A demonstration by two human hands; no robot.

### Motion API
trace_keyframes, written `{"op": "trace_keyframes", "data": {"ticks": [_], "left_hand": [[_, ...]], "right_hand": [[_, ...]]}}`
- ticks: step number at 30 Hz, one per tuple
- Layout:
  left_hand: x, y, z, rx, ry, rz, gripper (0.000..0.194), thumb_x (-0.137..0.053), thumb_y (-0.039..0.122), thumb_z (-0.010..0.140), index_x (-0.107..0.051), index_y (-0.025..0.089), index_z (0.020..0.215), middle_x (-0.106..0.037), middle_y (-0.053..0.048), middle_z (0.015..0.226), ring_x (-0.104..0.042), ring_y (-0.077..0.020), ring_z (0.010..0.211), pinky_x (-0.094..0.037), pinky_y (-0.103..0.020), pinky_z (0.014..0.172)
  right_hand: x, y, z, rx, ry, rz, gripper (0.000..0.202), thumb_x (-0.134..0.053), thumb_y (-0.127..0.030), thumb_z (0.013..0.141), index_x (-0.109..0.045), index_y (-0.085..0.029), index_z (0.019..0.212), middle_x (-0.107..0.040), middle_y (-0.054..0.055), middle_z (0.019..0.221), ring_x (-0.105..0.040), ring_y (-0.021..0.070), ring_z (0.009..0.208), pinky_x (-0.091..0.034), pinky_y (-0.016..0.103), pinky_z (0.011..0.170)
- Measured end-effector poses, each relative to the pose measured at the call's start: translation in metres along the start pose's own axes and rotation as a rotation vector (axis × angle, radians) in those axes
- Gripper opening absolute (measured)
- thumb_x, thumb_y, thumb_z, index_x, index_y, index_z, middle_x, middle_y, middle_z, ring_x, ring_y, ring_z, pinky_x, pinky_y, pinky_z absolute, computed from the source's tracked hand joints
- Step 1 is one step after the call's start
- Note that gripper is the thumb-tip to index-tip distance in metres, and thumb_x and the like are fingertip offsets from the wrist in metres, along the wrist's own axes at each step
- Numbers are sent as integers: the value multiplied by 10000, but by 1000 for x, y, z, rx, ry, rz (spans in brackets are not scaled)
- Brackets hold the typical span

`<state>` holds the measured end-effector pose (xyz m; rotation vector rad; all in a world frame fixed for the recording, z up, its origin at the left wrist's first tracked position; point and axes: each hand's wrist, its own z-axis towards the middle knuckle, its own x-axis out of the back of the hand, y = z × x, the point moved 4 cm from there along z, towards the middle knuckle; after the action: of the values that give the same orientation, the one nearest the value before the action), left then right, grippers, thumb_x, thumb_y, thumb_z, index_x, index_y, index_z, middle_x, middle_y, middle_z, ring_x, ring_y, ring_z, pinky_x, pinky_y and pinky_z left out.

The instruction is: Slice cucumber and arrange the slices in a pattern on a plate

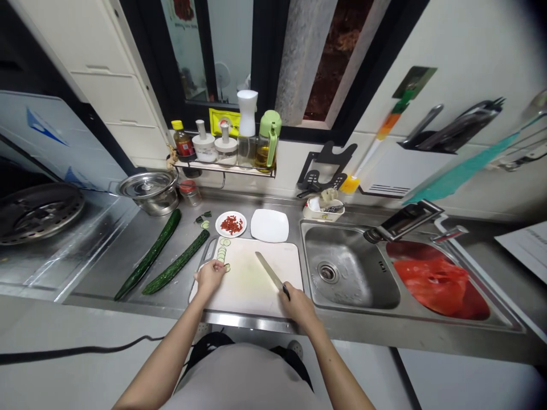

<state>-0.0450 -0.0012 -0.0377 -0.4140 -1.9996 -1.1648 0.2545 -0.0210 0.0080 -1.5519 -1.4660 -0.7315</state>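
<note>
My left hand point(210, 276) is over the left side of the white cutting board point(256, 296), its fingers pinched at a round cucumber slice point(227, 267). Several more cucumber slices point(221, 252) lie in an overlapping column just above those fingers. My right hand point(297, 304) grips the black handle of a knife point(270, 269), whose blade points up and left over the board. Two long cucumbers lie left of the board, one dark and smooth point(149, 254), the other bumpy point(176, 263). Behind the board are a plate of red pieces point(231, 224) and a white square plate point(269, 225).
A steel sink point(350, 267) is right of the board, with a red plastic bag point(436, 279) in the second basin. A lidded steel pot point(149, 191) stands at the back left. Bottles and seasoning jars point(226, 149) fill a wall shelf. Cucumber scraps point(203, 217) lie behind the cucumbers.
</note>
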Motion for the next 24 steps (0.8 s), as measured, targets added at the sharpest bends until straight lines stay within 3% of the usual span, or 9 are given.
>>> {"op": "trace_keyframes", "data": {"ticks": [5,16,24], "left_hand": [[13,-10,12,28,44,33,190,-589,388,770,-681,239,844,-735,-23,854,-644,-230,876,-341,-385,852],[16,-2,11,-67,82,280,195,-512,324,808,-689,242,826,-705,-72,956,-576,-290,999,-335,-432,868],[14,19,24,-96,140,250,252,-515,353,823,-683,270,991,-658,-79,1091,-536,-296,1069,-338,-458,904]], "right_hand": [[1,-1,1,10,-2,-8,258,-346,-363,955,-530,-242,1090,-693,70,994,-632,198,906,-313,253,635],[-2,0,2,13,21,6,258,-328,-353,951,-526,-238,1070,-696,70,977,-636,199,886,-280,260,606],[-2,-3,1,-8,-14,20,254,-335,-359,950,-515,-239,1082,-690,78,993,-631,207,912,-295,263,620]]}}
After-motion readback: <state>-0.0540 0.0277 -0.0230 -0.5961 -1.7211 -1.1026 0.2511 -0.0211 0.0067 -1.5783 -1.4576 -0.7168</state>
